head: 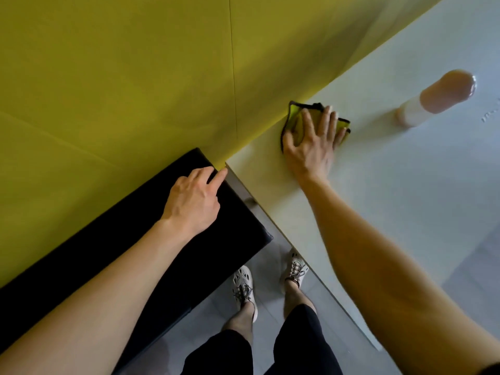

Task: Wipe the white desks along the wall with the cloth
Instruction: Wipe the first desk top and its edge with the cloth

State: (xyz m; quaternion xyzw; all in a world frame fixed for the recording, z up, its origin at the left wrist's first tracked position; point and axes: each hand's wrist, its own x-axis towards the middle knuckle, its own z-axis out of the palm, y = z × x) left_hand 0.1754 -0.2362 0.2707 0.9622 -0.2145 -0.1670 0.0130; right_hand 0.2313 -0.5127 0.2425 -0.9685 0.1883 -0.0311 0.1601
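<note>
A white desk (384,185) runs along the yellow-green wall (116,77) on the right. A yellow cloth with a dark border (296,117) lies on the desk near its back left corner, close to the wall. My right hand (311,142) presses flat on the cloth with fingers spread and straight. My left hand (193,198) rests on the black bench top (151,247) beside the desk, its fingers loosely bent with the fingertips at the bench's corner by the wall.
A bottle with a peach-coloured liquid (433,96) stands on the desk to the right of the cloth. The black bench sits against the wall left of the desk. My feet (267,280) stand on the grey tiled floor between bench and desk edge.
</note>
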